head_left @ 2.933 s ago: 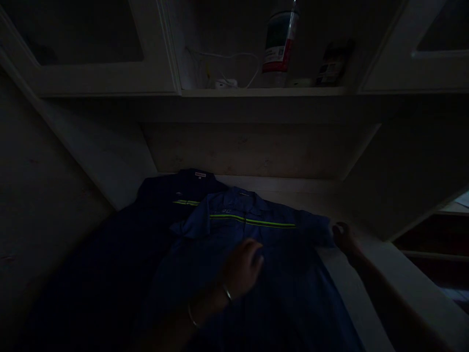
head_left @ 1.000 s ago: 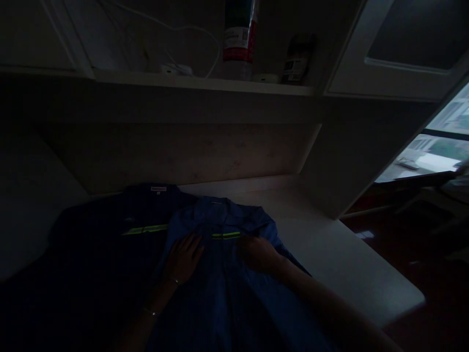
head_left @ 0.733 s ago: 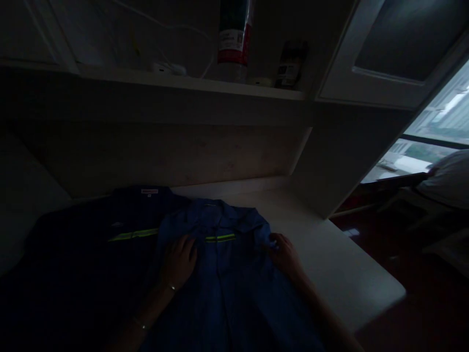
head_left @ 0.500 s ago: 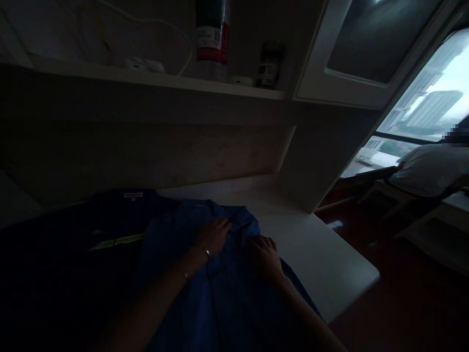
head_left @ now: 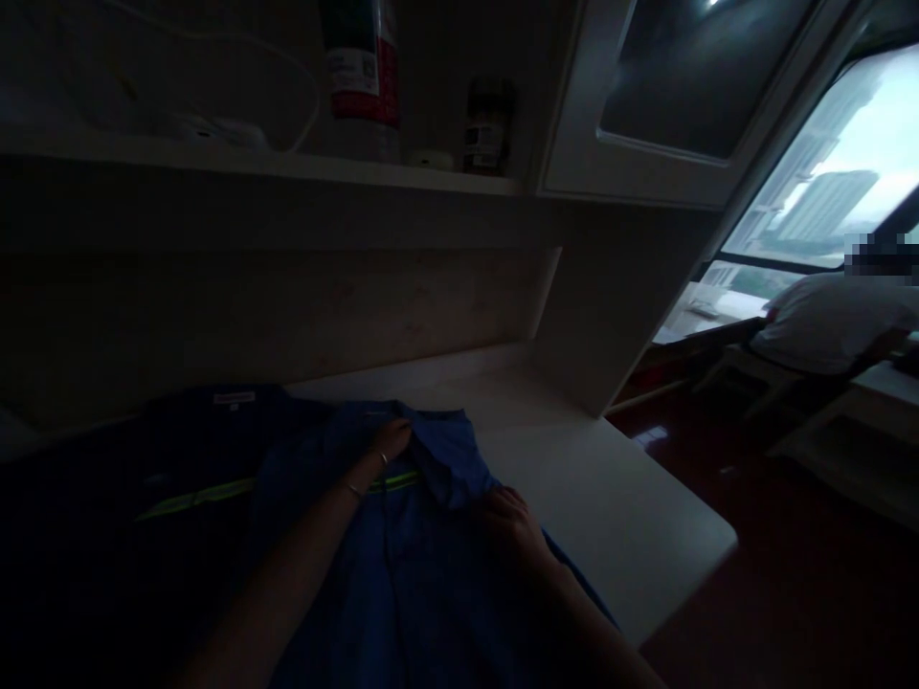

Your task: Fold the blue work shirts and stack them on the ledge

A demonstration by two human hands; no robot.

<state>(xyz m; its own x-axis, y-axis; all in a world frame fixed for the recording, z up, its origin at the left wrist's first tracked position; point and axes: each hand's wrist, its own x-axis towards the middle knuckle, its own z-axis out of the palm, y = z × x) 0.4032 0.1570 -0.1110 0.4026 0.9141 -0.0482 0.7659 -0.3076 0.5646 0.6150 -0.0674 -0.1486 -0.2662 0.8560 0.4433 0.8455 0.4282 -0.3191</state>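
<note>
A blue work jacket (head_left: 345, 574) lies spread on a white table, with a yellow-green stripe across its chest. Near its collar, my left hand (head_left: 392, 438), with thin bangles at the wrist, has its fingers closed on the fabric. My right hand (head_left: 509, 512) grips the lower right corner of a flap (head_left: 449, 459) folded over the jacket's upper right part. Its fingers are curled, and the fingertips are partly hidden. Beside it on the left lies a darker navy jacket (head_left: 201, 450) with a similar stripe and a white collar label. Dim light blurs the cloth edges.
The white table (head_left: 632, 517) ends in a rounded corner at the right. Above runs a shelf (head_left: 273, 167) holding a red-labelled bottle (head_left: 363, 81), a dark jar (head_left: 488, 129) and a white cable. A cabinet door (head_left: 661, 105) hangs upper right. A person (head_left: 825, 321) sits by the window.
The jacket's upper right part has been folded over into a flap, and the chest stripe now shows. My left hand moved up toward the collar; my right hand shifted slightly down. The view turned slightly right.
</note>
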